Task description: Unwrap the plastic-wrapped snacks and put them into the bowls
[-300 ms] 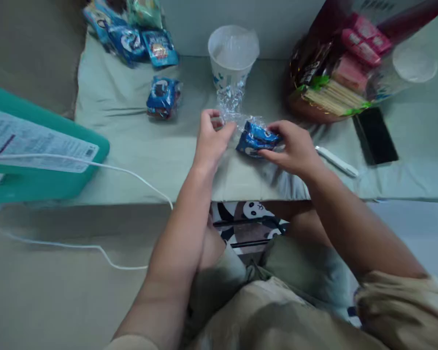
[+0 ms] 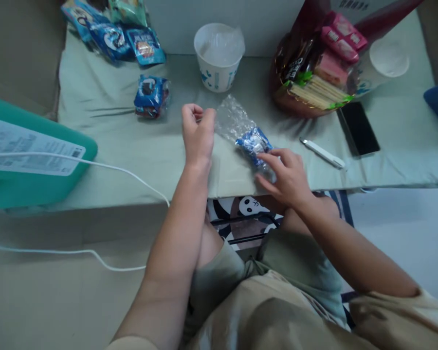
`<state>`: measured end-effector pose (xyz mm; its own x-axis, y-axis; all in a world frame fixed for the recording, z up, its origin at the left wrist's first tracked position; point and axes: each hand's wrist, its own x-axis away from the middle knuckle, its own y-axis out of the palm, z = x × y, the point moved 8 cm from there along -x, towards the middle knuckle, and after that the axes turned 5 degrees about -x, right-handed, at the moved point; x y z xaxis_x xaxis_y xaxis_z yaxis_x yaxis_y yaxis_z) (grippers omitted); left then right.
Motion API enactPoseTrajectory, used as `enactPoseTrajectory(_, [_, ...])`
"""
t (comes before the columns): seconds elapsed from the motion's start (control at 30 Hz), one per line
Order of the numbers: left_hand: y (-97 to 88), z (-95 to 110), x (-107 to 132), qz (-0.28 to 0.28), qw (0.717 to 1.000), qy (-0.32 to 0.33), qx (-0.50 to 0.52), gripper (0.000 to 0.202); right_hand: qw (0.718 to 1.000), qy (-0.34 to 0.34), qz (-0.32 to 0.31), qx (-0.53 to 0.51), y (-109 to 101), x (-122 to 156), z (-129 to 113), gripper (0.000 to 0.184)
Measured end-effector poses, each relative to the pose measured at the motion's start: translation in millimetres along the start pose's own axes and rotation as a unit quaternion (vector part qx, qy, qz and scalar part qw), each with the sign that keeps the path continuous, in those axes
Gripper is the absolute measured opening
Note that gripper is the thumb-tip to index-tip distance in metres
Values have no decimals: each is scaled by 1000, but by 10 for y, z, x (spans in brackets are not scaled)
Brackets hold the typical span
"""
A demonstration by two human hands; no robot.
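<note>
A small blue snack packet (image 2: 254,142) lies inside a crinkled clear plastic bag (image 2: 234,115) near the table's front edge. My right hand (image 2: 286,176) is at the packet's lower right side, its fingers spread and a fingertip touching the packet or the bag over it. My left hand (image 2: 198,129) is raised at the bag's left edge, thumb and fingers pinched together. What sits in that pinch, if anything, is hidden. Left of this hand, another blue snack packet (image 2: 151,96) in clear wrap rests beside thin dark tweezers-like prongs (image 2: 113,112).
A white paper cup (image 2: 219,68) stands behind my hands. To the right are a filled snack basket (image 2: 288,99), a second cup (image 2: 387,58), a black phone (image 2: 358,129) and a white utility knife (image 2: 323,153). Snack bags (image 2: 113,41), a green jug (image 2: 40,141) and a white cable (image 2: 131,174) are at left.
The right hand has loosened from around the packet and moved down, fingers spreading. The bag with the packet now lies flatter and at a slant. My left hand has turned more upright. The view shifted.
</note>
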<state>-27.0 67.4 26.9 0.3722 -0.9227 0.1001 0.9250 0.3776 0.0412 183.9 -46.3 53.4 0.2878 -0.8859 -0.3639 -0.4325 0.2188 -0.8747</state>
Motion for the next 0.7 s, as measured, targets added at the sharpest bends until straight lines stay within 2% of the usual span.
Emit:
enactPoseTrajectory(0.1, [17, 73, 97, -31, 999, 9, 1, 32, 997, 35, 54, -34, -137, 88, 20, 34])
enactPoseTrajectory(0.13, [46, 74, 137, -57, 998, 11, -10, 35, 996, 50, 71, -34, -170, 62, 51, 36])
enactPoseTrajectory(0.2, [141, 25, 233, -128, 990, 1, -59, 43, 996, 67, 64, -17, -155, -56, 92, 41])
enactPoseTrajectory(0.27, [257, -79, 352, -207, 967, -25, -144, 49, 997, 67, 25, 15, -63, -194, 83, 37])
enactPoseTrajectory(0.33, [338, -172, 463, -258, 935, -40, -238, 52, 997, 59, -7, 51, 33, -278, 19, 19])
enactPoseTrajectory(0.37, [367, -198, 505, -271, 920, -38, -279, 53, 997, 50, -12, 64, 63, -291, -37, 14])
enactPoseTrajectory(0.47, [435, -174, 566, -280, 895, 6, -347, 57, 998, 4, -11, 55, 101, -224, -271, 22])
enactPoseTrajectory(0.53, [459, -132, 570, -281, 890, 37, -358, 57, 999, -28, -30, -15, 121, -137, -412, 23])
enactPoseTrajectory(0.6, [457, -115, 555, -286, 895, 38, -342, 50, 992, -16, -38, -116, 107, -71, -428, 22])
enactPoseTrajectory(0.63, [453, -116, 547, -292, 903, 24, -313, 44, 987, 14, -18, -156, 74, -55, -361, 20])
enactPoseTrajectory(0.7, [447, -120, 542, -305, 929, -32, -207, 33, 970, 112, 59, -209, -10, -32, -94, 20])
